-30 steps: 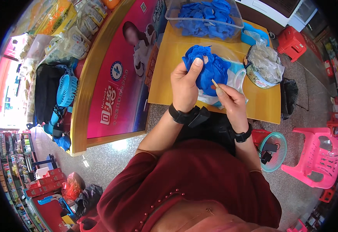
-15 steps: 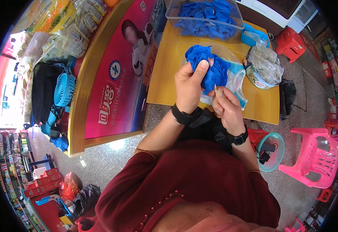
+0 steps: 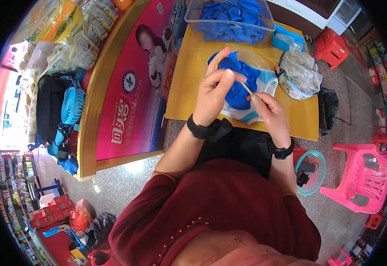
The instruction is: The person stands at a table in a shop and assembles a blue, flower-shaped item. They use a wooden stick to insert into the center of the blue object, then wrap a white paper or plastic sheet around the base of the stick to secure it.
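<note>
In front of me, my left hand (image 3: 210,95) is raised, one finger pointing up, with the thumb and other fingertips pinched at one end of a thin beige strip (image 3: 247,89). My right hand (image 3: 271,116) pinches the strip's other end. It may be a band or a small stick; I cannot tell which. Just beneath the strip is a bunch of bright blue fabric-like pieces (image 3: 239,98), partly hidden by my left hand. The bunch appears to rest on a clear plastic tray with a white and light-blue item (image 3: 268,84) beside it.
A clear bin (image 3: 189,20) of blue pieces stands at the table's (image 3: 182,88) far side. To the right are a light-blue container (image 3: 282,42) and a round tub (image 3: 291,88) with plastic bags. A pink counter (image 3: 127,111) borders the left; a pink chair (image 3: 357,177) stands right.
My left hand has let go of the blue bunch, which now lies lower, under my hands. The beige strip now spans between both hands. My right hand has moved slightly right.
</note>
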Available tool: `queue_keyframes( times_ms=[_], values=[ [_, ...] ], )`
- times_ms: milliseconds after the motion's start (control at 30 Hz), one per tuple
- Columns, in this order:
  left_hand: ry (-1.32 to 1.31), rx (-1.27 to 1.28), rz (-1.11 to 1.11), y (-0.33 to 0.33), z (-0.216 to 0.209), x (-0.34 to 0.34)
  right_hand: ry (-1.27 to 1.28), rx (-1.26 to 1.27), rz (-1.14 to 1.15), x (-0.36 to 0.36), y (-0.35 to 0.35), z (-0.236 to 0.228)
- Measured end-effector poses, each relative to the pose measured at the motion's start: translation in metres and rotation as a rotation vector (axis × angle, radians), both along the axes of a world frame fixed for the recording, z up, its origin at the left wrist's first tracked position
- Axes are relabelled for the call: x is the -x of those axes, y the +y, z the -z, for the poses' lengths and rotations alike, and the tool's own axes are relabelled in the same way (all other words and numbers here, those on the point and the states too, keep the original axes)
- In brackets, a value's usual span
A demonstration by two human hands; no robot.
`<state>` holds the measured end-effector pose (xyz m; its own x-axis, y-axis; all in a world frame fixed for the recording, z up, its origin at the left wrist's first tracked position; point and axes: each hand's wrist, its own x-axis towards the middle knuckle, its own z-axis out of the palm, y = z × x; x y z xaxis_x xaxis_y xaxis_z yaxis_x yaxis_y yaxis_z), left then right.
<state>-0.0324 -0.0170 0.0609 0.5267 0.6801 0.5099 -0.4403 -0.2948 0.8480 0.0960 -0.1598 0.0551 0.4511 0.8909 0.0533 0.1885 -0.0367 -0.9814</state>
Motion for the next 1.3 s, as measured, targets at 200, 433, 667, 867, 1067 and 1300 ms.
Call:
queue_keyframes(
  times_ms=[200,433,667,867,1067,1300],
  values=[
    [-0.059,0.467,-0.016,-0.01,-0.011,-0.006,-0.079,-0.115,0.078,0.0,0.002,0.015],
    [0.234,0.229,-0.092,-0.016,0.012,-0.007,-0.039,-0.183,0.222,-0.002,0.006,0.012],
    [0.281,0.336,-0.003,-0.012,0.001,-0.007,0.106,-0.059,0.142,-0.01,0.001,0.012],
    [0.237,0.423,-0.032,-0.006,-0.005,0.0,-0.063,-0.115,0.038,-0.002,0.004,0.021],
    [0.233,0.422,0.03,-0.012,0.0,-0.002,-0.062,-0.168,0.104,0.012,0.006,0.023],
    [0.368,0.188,-0.032,-0.008,0.011,-0.005,0.011,-0.126,0.121,0.006,0.005,0.016]
  ],
)
